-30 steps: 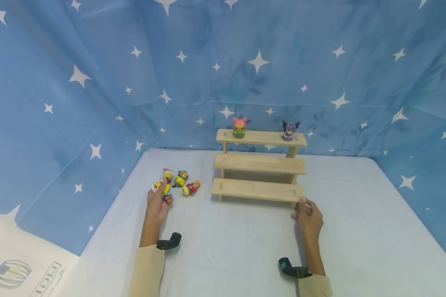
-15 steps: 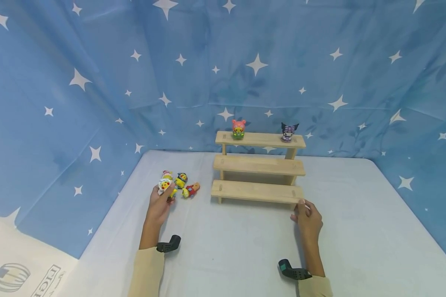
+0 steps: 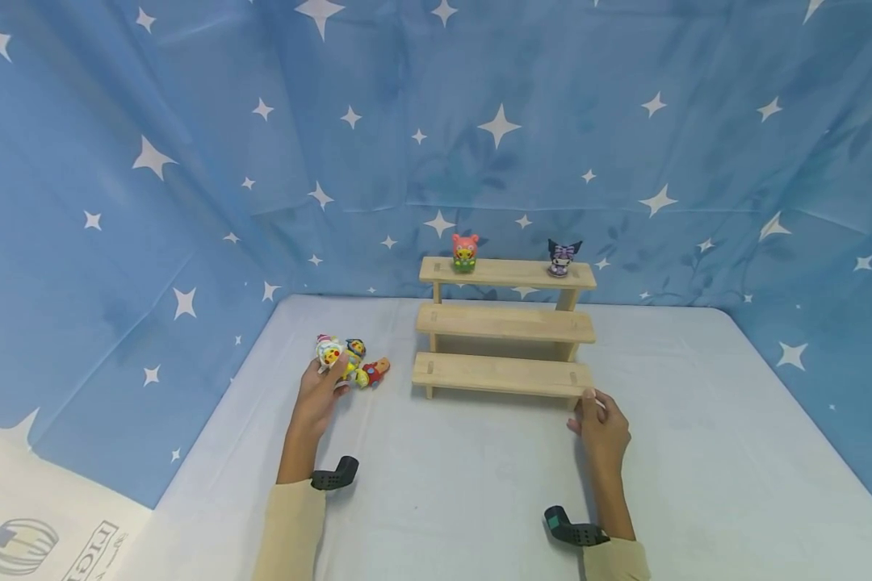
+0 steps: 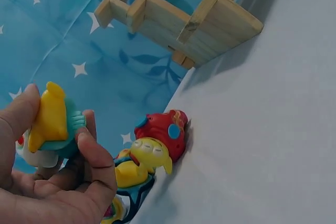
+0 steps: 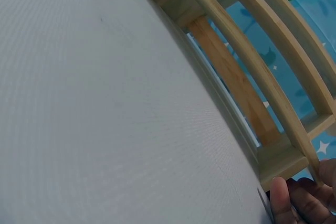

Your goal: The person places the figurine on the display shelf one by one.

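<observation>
My left hand (image 3: 318, 397) pinches a small yellow figurine (image 4: 50, 121) with a white hat and teal back, lifted in the left wrist view. Close by on the table lie a red figurine (image 3: 376, 371) with a yellow head and a yellow one with a dark blue cap (image 3: 356, 348). Another, with a pink striped hat, is mostly hidden behind the held one. At the right end of a three-tier wooden display shelf (image 3: 505, 374), my right hand (image 3: 605, 428) grips the lowest tier's corner, thumb on top and fingers curled; the right wrist view shows only its fingertips (image 5: 280, 198).
On the top tier stand a pink and green figurine (image 3: 465, 255) at left and a purple one with black ears (image 3: 561, 260) at right. A white cloth covers the table (image 3: 443, 484). A blue star-patterned curtain (image 3: 378, 161) hangs behind and beside it.
My left hand has raised the white-hatted figurine and shifted slightly right with it, over the other figurines. The right hand stays at the shelf's corner.
</observation>
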Tool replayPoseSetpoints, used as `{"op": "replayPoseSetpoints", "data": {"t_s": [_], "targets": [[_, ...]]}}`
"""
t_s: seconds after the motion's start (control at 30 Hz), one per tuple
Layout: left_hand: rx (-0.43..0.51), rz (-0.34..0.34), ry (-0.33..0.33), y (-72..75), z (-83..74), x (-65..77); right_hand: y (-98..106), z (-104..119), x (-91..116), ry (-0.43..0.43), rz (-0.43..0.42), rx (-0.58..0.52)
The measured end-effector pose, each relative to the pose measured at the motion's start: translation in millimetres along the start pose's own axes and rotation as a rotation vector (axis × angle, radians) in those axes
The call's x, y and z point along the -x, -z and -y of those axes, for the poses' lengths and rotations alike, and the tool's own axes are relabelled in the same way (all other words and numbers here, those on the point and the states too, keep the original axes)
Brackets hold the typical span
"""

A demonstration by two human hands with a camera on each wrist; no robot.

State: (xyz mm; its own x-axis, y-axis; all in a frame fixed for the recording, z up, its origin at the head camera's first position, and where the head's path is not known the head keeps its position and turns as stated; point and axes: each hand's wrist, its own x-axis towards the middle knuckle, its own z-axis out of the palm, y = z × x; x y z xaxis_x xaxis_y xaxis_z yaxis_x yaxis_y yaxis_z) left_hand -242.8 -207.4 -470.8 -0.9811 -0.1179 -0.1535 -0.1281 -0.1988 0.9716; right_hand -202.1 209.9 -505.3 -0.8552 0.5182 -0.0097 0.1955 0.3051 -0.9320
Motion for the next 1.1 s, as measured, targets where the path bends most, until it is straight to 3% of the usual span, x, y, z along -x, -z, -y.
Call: {"op": "replayPoseSetpoints", "data": {"t_s": [0.33,0.5,0.73,0.93,1.1], "targets": [[0.024,0.077,-0.063,-14.5,-2.1,-6.5,1.3,0.0,-0.2,0.018,0.0,0.007],[-0.053,0.086,-0.093,-27.3,-5.8,-8.2,0.9,-1.7,-0.9,0.009,0.004,0.008],[-0.068,0.108,-0.155,-46.6,-11.7,-13.0,0.9,-1.9,-0.9,0.003,0.011,-0.01],[-0.16,0.093,-0.15,-62.3,-18.8,-15.1,1.2,-0.8,0.3,0.01,0.008,0.005],[-0.156,0.129,-0.181,-74.2,-23.3,-19.3,1.6,0.4,1.5,0.011,0.005,0.007]]}}
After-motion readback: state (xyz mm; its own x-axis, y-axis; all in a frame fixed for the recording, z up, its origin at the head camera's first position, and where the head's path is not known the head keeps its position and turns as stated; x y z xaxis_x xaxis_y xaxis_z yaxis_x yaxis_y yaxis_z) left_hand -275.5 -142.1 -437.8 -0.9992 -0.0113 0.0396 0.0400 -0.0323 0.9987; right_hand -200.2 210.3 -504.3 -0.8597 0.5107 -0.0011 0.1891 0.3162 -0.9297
